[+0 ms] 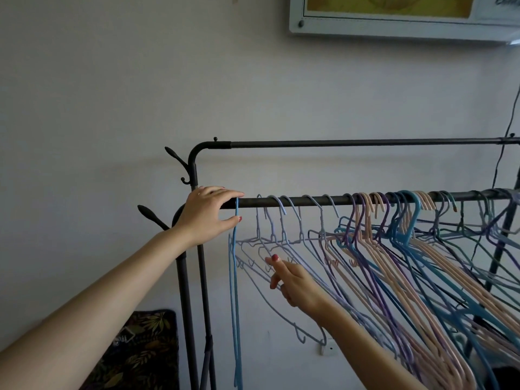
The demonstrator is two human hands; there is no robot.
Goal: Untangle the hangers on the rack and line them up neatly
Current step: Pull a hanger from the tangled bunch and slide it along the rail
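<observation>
A black metal rack has a near rail [304, 201] hung with several thin hangers. At the rail's left end a light blue hanger [235, 291] hangs edge-on; my left hand [206, 216] pinches its hook against the rail. To its right several pale lilac hangers [284, 237] hang spaced apart. My right hand [294, 281] reaches in among their lower arms, fingers curled around one lilac wire. Further right a dense bunch of peach, purple and teal hangers [402, 220] crowds the rail, arms overlapping.
The rack's upper back rail [365, 142] is bare. Side hooks [176, 159] stick out from the left post [194, 277]. A leaf-patterned cushion [140, 353] sits low left. A framed board [394, 21] hangs on the wall above; a cable [506, 136] runs down the right.
</observation>
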